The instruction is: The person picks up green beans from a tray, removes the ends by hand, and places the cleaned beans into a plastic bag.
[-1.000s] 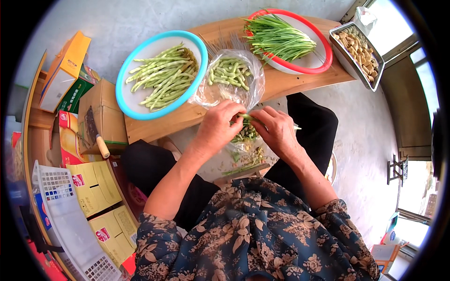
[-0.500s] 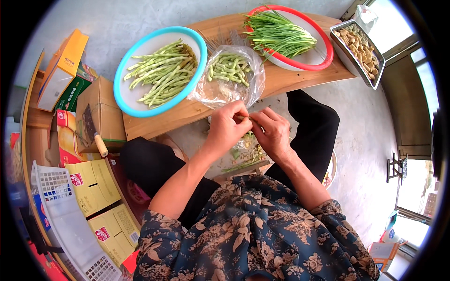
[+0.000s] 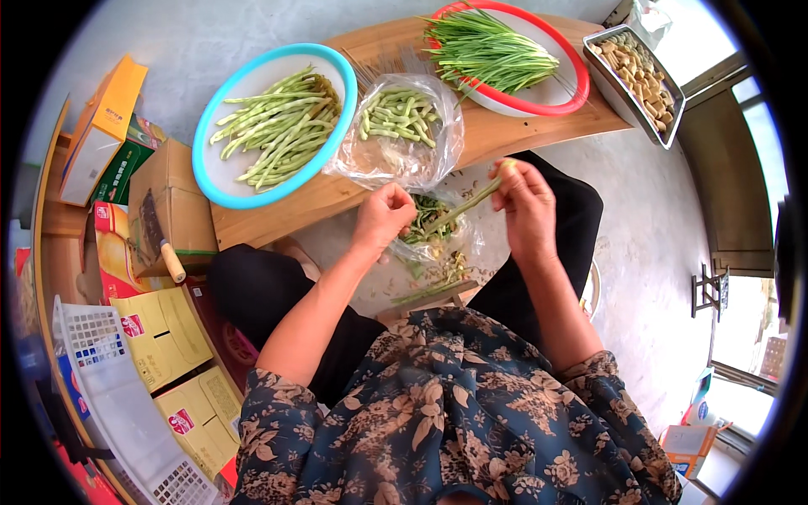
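Note:
My right hand, raised at the right, grips the upper end of a long green bean, which slants down leftward. My left hand is pinched near the bean's lower part; what its fingertips hold, if anything, is too small to name. Beneath them, a plastic bag with green scraps lies low between my knees. On the wooden table, a blue-rimmed bowl holds long beans. An open plastic bag holds cut bean pieces.
A red-rimmed bowl of long green stalks and a steel tray of brown chunks occupy the table's right. At left are cardboard boxes, a wooden-handled knife and a white plastic basket. Scraps lie on the floor.
My hands have moved apart: the right has risen and shifted right with the bean, while the left has moved slightly leftward, still pinched.

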The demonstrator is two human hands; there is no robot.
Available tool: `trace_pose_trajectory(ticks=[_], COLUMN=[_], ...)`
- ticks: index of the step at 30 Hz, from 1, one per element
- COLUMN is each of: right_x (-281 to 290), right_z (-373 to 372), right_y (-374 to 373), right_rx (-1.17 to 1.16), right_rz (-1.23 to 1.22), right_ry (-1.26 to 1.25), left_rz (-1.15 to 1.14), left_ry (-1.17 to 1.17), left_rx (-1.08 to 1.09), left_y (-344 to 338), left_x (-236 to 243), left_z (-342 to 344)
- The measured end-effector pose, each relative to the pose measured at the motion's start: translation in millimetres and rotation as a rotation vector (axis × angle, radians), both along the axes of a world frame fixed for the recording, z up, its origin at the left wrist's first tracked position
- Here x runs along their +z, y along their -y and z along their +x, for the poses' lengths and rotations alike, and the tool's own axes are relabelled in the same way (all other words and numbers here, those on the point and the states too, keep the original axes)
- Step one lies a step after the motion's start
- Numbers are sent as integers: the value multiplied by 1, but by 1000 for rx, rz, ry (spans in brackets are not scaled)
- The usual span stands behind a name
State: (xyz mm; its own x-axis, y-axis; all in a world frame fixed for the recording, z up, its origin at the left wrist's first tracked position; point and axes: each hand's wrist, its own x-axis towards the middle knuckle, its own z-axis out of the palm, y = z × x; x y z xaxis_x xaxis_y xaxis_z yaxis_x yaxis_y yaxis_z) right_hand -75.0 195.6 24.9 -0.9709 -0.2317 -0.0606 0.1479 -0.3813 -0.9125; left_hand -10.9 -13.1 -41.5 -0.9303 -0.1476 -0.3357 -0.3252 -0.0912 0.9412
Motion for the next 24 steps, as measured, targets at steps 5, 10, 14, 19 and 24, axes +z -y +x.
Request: trace_pose_trajectory(ticks=[5,10,14,19,24], right_x=[2,-4,-25,-43,-47], right_z=[-32,-43,-41,-35,-31], right_y=[-53,-84,-89,-79,-74], right_rx=[-96,-141,-176,-182,-137], right_rz=[-292,-438,-419,-475,-532], right_ry=[77,159,201,279,314], left_rz=[-294,-521,-588,-552,-587], left_ry=[-32,-166,-354,-472,-473], left_rx=[-42,-75,-94,-301,-325], left_y=[7,4,-19,-36,-36], left_x=[-32,-43,-11,-2,8], left_z=[-2,-3,-7,-7,-8])
